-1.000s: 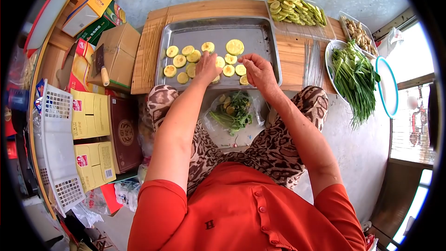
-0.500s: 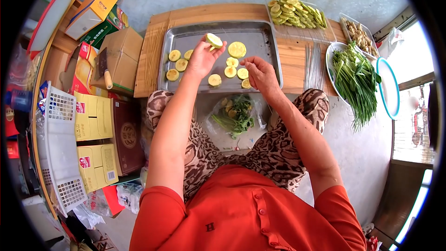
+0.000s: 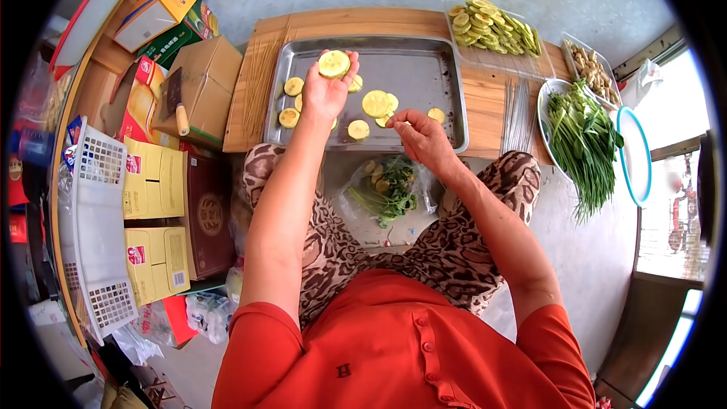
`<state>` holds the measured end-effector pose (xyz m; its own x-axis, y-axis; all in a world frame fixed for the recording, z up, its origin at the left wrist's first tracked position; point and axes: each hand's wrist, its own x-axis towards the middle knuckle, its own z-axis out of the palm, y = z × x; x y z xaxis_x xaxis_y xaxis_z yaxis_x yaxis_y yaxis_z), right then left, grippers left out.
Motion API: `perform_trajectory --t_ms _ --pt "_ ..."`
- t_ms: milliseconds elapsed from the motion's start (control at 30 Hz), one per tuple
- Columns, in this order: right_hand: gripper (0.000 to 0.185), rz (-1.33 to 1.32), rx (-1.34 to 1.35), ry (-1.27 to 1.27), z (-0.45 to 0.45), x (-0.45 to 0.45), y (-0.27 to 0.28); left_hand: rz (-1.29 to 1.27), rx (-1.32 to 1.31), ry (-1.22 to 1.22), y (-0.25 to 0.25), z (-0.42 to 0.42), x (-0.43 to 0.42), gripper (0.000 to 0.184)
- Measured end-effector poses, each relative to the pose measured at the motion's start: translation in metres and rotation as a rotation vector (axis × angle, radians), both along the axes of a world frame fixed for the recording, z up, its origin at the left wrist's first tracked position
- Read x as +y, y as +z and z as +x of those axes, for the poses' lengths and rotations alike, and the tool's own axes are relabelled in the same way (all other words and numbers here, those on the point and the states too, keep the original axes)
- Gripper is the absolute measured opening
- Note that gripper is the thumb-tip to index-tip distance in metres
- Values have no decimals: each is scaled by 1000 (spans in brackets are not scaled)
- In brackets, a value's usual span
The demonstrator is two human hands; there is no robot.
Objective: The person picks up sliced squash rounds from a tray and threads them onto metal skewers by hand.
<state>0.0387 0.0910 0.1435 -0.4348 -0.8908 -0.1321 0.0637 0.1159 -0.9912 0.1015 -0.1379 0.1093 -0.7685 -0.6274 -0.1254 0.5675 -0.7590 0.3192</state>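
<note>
My left hand (image 3: 327, 95) is closed around a pale green-skinned zucchini slice (image 3: 334, 64), its cut face turned up over the tray. My right hand (image 3: 424, 138) pinches something too thin to make out, low over the tray's near side. Just beyond those fingertips a large zucchini slice (image 3: 375, 104) overlaps smaller ones. Whether it hangs from something in my right hand is unclear. More slices lie in the metal tray (image 3: 409, 45), such as a round slice (image 3: 358, 130) between my hands and another slice (image 3: 294, 86) near the left wall.
Thin metal skewers (image 3: 516, 117) lie right of the tray, and wooden sticks (image 3: 266, 79) left of it. Behind are a heap of slices (image 3: 496, 28) and a ginger-like box (image 3: 591, 68). Greens (image 3: 579, 129) fill a bowl; bagged leaves (image 3: 386, 193) sit below. Boxes (image 3: 201, 83) crowd the left.
My right hand has come nearer to me and slightly left, and the large slice has shifted the same way. My left hand has turned its slice more face-up. The view has swung slightly.
</note>
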Motion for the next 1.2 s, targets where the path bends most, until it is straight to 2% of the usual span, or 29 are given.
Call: perform_trajectory --t_ms 533,1200 --pt "16 22 -34 3 2 -4 1 27 -9 -3 -1 0 -2 54" --pt "18 68 14 -1 3 -5 1 62 -39 4 0 0 -2 51"
